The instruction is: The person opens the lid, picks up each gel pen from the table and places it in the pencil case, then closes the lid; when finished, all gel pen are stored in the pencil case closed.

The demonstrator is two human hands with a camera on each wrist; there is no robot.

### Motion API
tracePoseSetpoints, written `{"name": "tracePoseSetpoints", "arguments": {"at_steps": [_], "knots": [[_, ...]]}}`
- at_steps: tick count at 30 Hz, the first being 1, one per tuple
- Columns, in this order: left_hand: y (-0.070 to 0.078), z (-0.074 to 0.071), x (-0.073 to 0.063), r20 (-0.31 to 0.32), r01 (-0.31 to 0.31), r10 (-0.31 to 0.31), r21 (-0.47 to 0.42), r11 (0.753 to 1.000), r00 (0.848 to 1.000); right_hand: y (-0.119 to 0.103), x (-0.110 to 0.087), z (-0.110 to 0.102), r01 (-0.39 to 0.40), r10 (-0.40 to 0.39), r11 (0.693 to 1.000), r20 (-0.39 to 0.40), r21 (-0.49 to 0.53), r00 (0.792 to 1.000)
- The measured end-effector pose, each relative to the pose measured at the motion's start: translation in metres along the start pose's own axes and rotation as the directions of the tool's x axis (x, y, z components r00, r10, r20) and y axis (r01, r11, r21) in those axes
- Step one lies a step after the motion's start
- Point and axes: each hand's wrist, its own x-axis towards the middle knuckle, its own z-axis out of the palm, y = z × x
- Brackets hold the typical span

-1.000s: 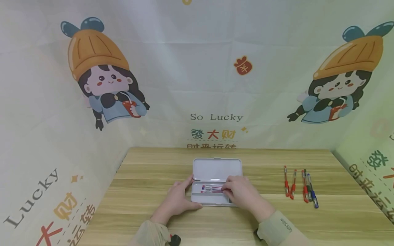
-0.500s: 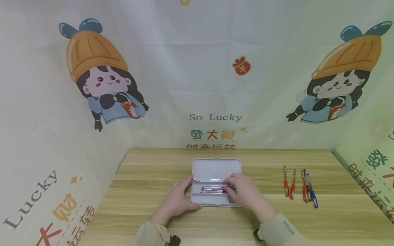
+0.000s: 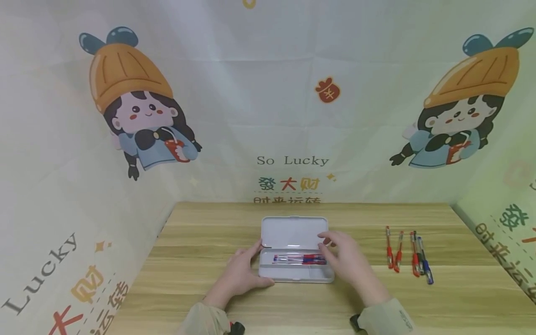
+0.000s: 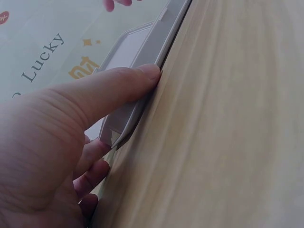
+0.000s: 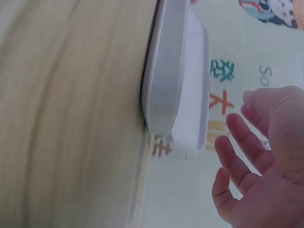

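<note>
A white pencil case (image 3: 284,272) lies on the table with its lid (image 3: 294,231) raised at the back. In its rear compartment is a row of pens (image 3: 299,259), their red and blue grips toward the right. My left hand (image 3: 239,273) holds the case's left end, thumb at the front edge and fingers round the back corner. The left wrist view shows that thumb pressing the case (image 4: 164,40) along its side. Over the right end hovers my right hand (image 3: 349,260), fingers loosely bent and holding nothing; in the right wrist view they are apart from the case (image 5: 166,71).
To the right lie several more pens: two red ones (image 3: 389,251) apart, and a close group with a red, a dark and a blue pen (image 3: 426,267). The wooden table (image 3: 201,232) ends at a printed cloth backdrop (image 3: 226,139).
My right hand has let go of the pens in the case and lifted away to the right, uncovering their red and blue grips. My left hand has stayed on the case.
</note>
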Motion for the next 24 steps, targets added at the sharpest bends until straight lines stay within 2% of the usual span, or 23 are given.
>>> {"name": "tracePoseSetpoints", "arguments": {"at_steps": [4,8,13,18,24], "knots": [[-0.001,-0.001,0.000,-0.011,0.005,-0.006,-0.003,1.000,1.000,0.008,0.000,-0.009,-0.025,0.027,0.999,-0.057,0.023,0.998],[-0.002,-0.003,0.002,-0.010,0.002,-0.002,0.009,1.000,1.000,0.016,-0.002,-0.025,-0.089,0.093,0.995,-0.096,0.049,0.991],[-0.001,-0.002,0.003,-0.012,-0.008,0.008,0.009,1.000,1.000,0.028,-0.008,-0.046,-0.150,0.152,0.988,-0.150,0.025,0.977],[0.001,0.000,0.001,-0.002,0.003,-0.003,0.010,1.000,1.000,0.047,-0.016,-0.060,-0.159,0.156,0.987,-0.229,0.004,0.961],[0.000,0.002,0.000,-0.003,0.007,-0.007,0.010,1.000,1.000,0.065,-0.025,-0.077,-0.221,0.208,0.975,-0.247,-0.027,0.946]]}}
